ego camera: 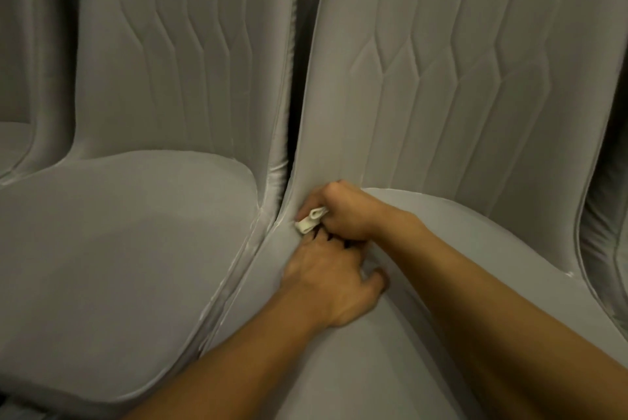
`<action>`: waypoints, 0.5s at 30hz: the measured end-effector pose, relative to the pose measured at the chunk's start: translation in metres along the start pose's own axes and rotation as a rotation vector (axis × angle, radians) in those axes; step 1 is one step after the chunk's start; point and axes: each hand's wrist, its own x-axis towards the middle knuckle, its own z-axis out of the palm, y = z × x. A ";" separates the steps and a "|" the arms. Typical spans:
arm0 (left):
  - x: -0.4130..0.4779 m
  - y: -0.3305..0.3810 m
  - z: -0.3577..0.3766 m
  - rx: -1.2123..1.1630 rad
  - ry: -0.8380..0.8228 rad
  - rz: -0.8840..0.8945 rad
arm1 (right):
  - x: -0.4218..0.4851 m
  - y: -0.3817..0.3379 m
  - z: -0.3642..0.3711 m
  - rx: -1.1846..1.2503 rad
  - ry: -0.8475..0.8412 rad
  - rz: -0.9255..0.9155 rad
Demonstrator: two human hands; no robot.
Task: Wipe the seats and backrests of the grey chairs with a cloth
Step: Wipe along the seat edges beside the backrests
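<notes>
My right hand pinches the folded cloth at the far left corner of the right chair's seat, below the backrest. My left hand rests on the seat beside it, fingertips hidden, so I cannot tell its grip. Judgement: this chair is mid-wipe. The left chair shows no sign either way.

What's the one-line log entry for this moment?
right hand grips cloth | left hand rests on seat | spot: seat-backrest crease, right chair

Right hand grips cloth on chair
</notes>
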 end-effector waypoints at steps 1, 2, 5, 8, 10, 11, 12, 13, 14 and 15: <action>-0.001 0.000 -0.001 -0.005 0.001 0.002 | -0.003 0.003 -0.001 0.038 -0.005 -0.011; -0.001 0.000 -0.002 -0.008 0.003 0.009 | -0.006 0.010 -0.001 0.056 -0.002 -0.014; 0.001 0.000 -0.001 -0.018 -0.027 0.015 | -0.017 0.043 -0.005 -0.032 0.106 0.062; 0.001 -0.001 -0.003 -0.027 -0.099 -0.016 | -0.034 0.083 -0.022 -0.238 0.213 0.259; 0.000 -0.001 -0.003 -0.048 -0.096 -0.019 | -0.052 0.102 -0.035 -0.357 0.232 0.386; 0.000 -0.001 -0.004 -0.053 -0.085 -0.016 | -0.060 0.108 -0.039 -0.368 0.233 0.431; 0.000 -0.002 -0.003 -0.057 -0.078 -0.017 | -0.067 0.111 -0.043 -0.358 0.230 0.463; 0.000 -0.004 -0.004 -0.060 -0.076 -0.019 | -0.073 0.115 -0.044 -0.333 0.223 0.492; 0.000 -0.003 -0.003 -0.062 -0.076 -0.018 | -0.082 0.119 -0.044 -0.304 0.212 0.532; 0.000 -0.004 -0.004 -0.057 -0.074 -0.019 | -0.090 0.123 -0.044 -0.273 0.206 0.575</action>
